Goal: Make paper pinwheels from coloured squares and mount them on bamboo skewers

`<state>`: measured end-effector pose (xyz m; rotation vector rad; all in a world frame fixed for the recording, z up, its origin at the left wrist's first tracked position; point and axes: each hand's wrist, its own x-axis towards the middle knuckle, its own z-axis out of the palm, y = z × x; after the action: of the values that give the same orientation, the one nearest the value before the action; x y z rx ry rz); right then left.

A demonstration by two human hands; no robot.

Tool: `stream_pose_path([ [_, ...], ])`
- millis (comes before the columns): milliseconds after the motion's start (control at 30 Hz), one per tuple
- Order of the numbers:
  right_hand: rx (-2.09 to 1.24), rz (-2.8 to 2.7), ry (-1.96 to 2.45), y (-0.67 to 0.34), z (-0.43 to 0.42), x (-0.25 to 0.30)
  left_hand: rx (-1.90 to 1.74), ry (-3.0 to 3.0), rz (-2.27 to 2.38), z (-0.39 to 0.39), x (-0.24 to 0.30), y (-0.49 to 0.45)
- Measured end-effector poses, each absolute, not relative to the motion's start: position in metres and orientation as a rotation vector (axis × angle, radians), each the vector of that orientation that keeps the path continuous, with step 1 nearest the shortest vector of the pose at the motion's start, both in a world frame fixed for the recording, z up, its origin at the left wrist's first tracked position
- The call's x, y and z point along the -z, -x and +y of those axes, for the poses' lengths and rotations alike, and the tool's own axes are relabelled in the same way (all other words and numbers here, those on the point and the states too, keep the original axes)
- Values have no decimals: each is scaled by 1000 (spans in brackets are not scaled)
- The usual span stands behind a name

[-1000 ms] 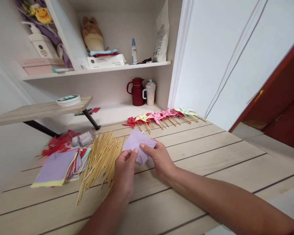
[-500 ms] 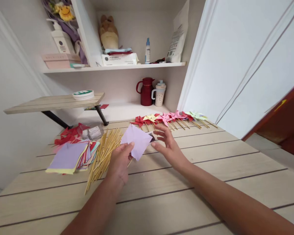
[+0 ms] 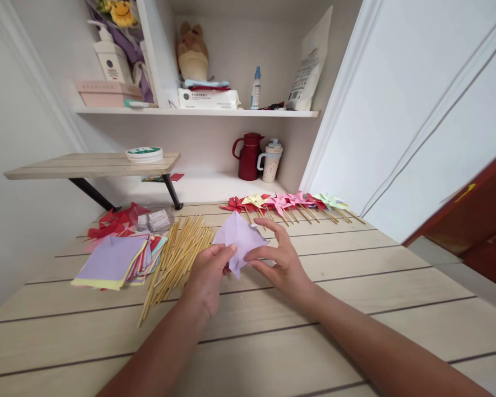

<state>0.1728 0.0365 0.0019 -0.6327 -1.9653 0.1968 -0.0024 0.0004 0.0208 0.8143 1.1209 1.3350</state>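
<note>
A lilac paper square [image 3: 240, 238] with folded flaps is held just above the wooden table [image 3: 355, 286]. My left hand [image 3: 209, 273] pinches its lower left edge. My right hand [image 3: 279, 259] grips the right side, thumb on the paper and fingers curled over the top. A bundle of bamboo sticks [image 3: 176, 256] lies just left of my left hand. Beyond the sticks sits a stack of coloured paper squares [image 3: 111, 262], lilac on top.
A row of finished paper pinwheels [image 3: 289, 203] on sticks lies along the table's far edge. Red paper pieces [image 3: 116, 218] and a small clear box [image 3: 155, 220] sit at far left. A raised wooden shelf [image 3: 95, 165], red jug [image 3: 248, 157] and mug [image 3: 270, 161] stand behind.
My right hand let go of the paper half a second ago, then came back and took hold of its right side. The camera has tilted and shifted.
</note>
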Motion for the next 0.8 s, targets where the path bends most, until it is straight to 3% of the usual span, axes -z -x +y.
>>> stream_pose_path([
  [800,-700,-1665,829,-167,35,-10,-1345,-897,1133,0,-17,-5],
])
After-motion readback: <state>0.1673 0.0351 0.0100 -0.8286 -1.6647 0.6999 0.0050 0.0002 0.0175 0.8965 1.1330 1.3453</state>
